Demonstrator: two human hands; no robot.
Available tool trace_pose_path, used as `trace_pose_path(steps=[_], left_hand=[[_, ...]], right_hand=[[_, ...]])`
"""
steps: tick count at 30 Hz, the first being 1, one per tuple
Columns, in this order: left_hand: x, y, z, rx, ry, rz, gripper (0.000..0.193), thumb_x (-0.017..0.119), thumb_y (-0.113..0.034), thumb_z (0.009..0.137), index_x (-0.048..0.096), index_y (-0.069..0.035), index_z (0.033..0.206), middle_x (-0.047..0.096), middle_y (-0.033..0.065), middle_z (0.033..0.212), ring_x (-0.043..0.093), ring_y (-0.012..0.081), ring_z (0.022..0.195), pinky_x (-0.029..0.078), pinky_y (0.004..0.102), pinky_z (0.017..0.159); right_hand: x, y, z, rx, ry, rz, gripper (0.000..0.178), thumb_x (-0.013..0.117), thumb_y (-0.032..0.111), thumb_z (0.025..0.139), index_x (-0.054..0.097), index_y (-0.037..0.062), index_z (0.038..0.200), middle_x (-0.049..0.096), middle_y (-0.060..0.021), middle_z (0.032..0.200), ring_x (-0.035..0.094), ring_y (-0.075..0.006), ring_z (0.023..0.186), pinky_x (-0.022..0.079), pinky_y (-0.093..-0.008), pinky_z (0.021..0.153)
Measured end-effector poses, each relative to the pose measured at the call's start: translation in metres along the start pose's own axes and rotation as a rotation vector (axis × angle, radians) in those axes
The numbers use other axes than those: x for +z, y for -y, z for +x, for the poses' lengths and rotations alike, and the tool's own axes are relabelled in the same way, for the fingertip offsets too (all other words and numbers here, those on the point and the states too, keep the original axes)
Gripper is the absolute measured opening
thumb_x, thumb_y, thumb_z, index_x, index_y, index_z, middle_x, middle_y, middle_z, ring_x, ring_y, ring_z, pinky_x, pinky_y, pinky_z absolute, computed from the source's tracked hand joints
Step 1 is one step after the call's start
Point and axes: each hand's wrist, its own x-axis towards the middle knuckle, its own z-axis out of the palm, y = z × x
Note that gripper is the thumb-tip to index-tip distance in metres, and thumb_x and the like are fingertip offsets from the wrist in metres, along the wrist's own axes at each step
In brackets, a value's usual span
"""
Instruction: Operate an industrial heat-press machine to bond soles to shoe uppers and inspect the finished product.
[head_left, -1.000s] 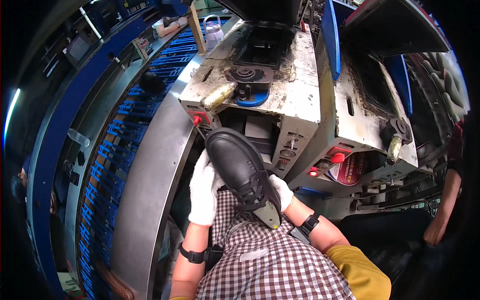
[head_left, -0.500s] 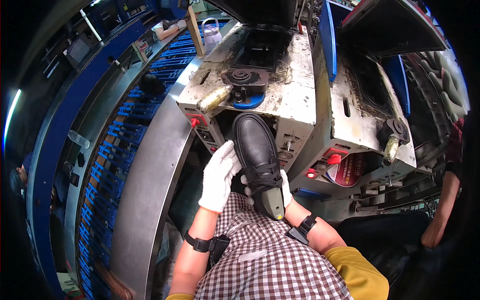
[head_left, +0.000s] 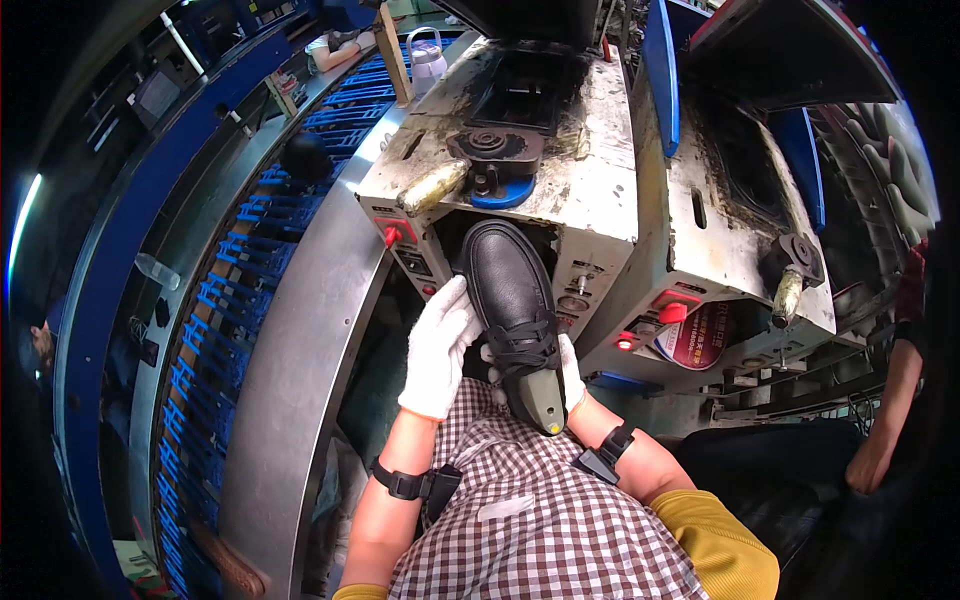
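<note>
A black leather lace-up shoe [head_left: 510,285] points toe-away in front of my apron, with a grey-green shoe last [head_left: 543,399] showing in its heel opening. My right hand [head_left: 570,374], in a white glove, grips the shoe from the right and underneath; most of that hand is hidden behind it. Some gloved fingertips show on the shoe's left side. Also gloved, my left hand [head_left: 440,350] lies along the shoe's left side with its fingers stretched out toward the toe. The sole faces away from view.
Just beyond the shoe stands a worn white machine [head_left: 595,190] with a raised lid and a wrapped handle [head_left: 433,187]. A similar machine [head_left: 680,235] is on its right. A blue slatted conveyor [head_left: 225,320] with a metal side panel [head_left: 290,400] runs along the left. Another person's arm [head_left: 890,410] is at far right.
The shoe and both hands hold nearly the same pose. The view has shifted very slightly against the machines.
</note>
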Motion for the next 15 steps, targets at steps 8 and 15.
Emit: trace_pose_path(steps=[8,15], left_hand=[[-0.001,0.002,0.000,-0.002,0.019,-0.042,0.076,0.066,-0.016,0.099,0.029,0.013,0.159,0.046,0.0276,0.158,0.055,0.0323,0.140,0.049,0.0355,0.108],[-0.008,0.005,0.000,-0.008,0.019,-0.032,0.074,0.065,-0.018,0.102,0.029,0.011,0.160,0.049,0.0280,0.155,0.057,0.0340,0.138,0.051,0.0377,0.109]], right_hand=[[0.001,0.000,0.001,0.006,0.039,-0.007,0.087,0.052,0.066,0.098,0.043,0.0048,0.159,0.058,-0.0246,0.147,0.069,-0.0404,0.113,0.060,-0.0573,0.087],[-0.001,0.001,0.000,-0.007,0.034,-0.047,0.088,0.059,0.063,0.096,0.042,0.0046,0.159,0.057,-0.0243,0.149,0.068,-0.0402,0.117,0.058,-0.0553,0.092]])
